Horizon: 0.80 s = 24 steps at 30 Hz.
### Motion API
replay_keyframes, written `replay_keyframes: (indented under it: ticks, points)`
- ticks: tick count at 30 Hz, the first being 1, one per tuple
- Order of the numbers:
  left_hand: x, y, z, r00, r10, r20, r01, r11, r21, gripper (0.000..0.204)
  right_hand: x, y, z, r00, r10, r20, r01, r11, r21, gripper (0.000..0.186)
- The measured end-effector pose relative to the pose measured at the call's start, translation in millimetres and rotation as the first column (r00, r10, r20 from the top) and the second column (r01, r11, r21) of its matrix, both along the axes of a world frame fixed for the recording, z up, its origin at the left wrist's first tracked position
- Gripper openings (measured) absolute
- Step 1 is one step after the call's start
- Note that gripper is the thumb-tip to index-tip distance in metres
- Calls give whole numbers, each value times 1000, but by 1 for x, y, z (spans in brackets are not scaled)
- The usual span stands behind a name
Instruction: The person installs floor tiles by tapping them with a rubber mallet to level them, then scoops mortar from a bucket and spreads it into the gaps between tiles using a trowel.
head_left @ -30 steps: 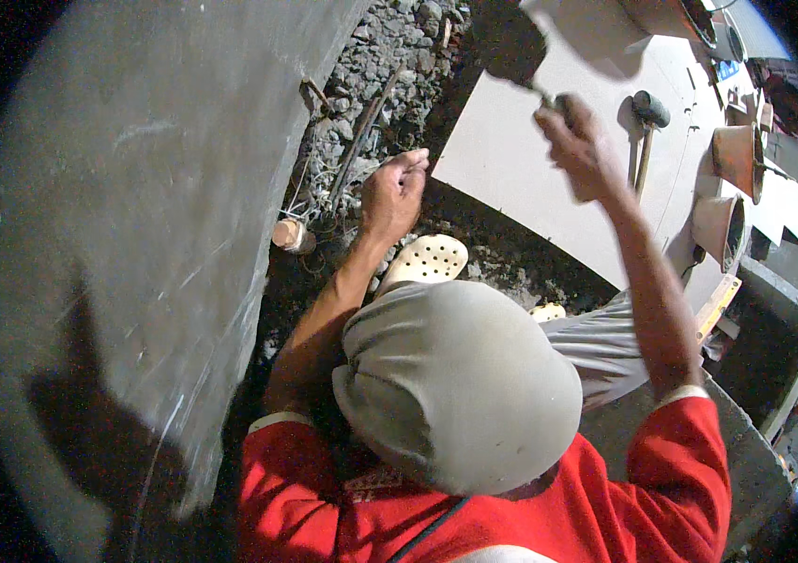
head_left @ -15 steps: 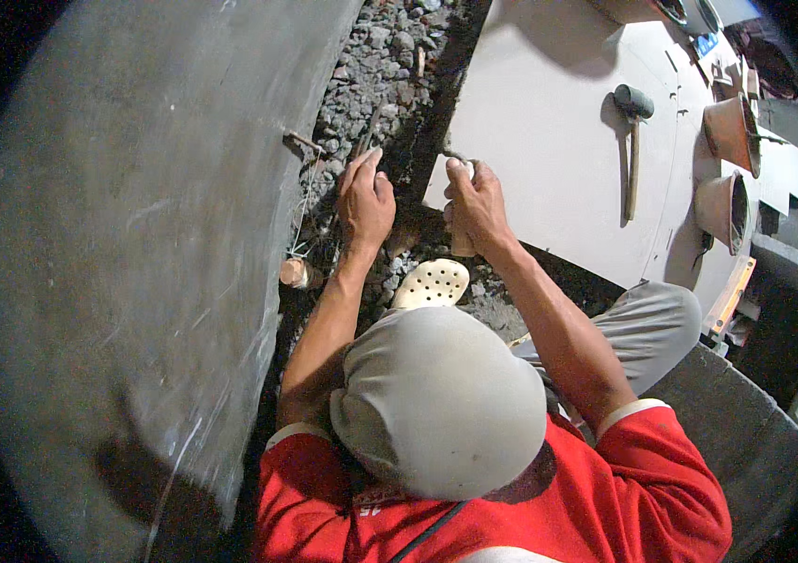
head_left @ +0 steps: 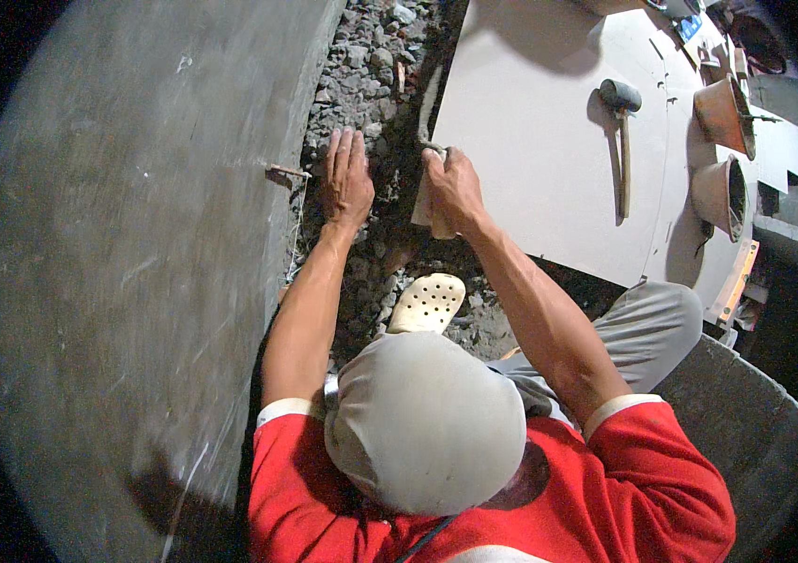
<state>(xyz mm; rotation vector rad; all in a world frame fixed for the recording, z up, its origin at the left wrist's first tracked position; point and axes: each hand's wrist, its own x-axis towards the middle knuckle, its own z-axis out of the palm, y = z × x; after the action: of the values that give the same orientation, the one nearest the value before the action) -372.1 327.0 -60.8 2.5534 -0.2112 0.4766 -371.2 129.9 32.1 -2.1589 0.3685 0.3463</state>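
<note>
My left hand (head_left: 348, 183) lies with its fingers stretched out over grey rubble (head_left: 361, 56) in the gap between a concrete wall and pale tiles. In my right hand (head_left: 455, 188), the fingers are wrapped round the wooden handle of a trowel (head_left: 429, 105). Its bent neck shows above my thumb, and its narrow grey blade is seen edge-on along the rim of the large pale tile (head_left: 539, 159). A light clog with holes (head_left: 429, 302) is on my foot, just below the hands.
A black-headed mallet (head_left: 620, 97) lies on the tiles. Two buckets, one (head_left: 725, 117) beyond the other (head_left: 720, 197), stand to the right, near a spirit level (head_left: 735, 281). The grey wall (head_left: 136, 235) fills the left side. A small stick (head_left: 286, 172) juts from its edge.
My left hand has moved slightly left and forward, its fingers straightening over the rubble. My right hand has shifted a little left with the trowel, whose blade now shows beside the tile.
</note>
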Motion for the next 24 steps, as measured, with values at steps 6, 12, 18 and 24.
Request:
replay_keyframes:
  ticks: [6,12,18,24]
  points:
    - [-3,4,1,998,17,-62,-18,1000,-15,63,24,-18,3,998,56,34,-57,998,30,45]
    - [-1,1,4,995,44,-88,-41,999,33,53,39,-30,-9,996,-5,86,2,999,34,47]
    - [-1,1,-3,995,41,-92,-42,999,-4,55,68,-34,-7,990,42,138,-24,991,-129,54]
    - [4,2,-16,999,42,-11,-42,999,8,57,107,-37,3,985,157,74,-152,985,-77,49]
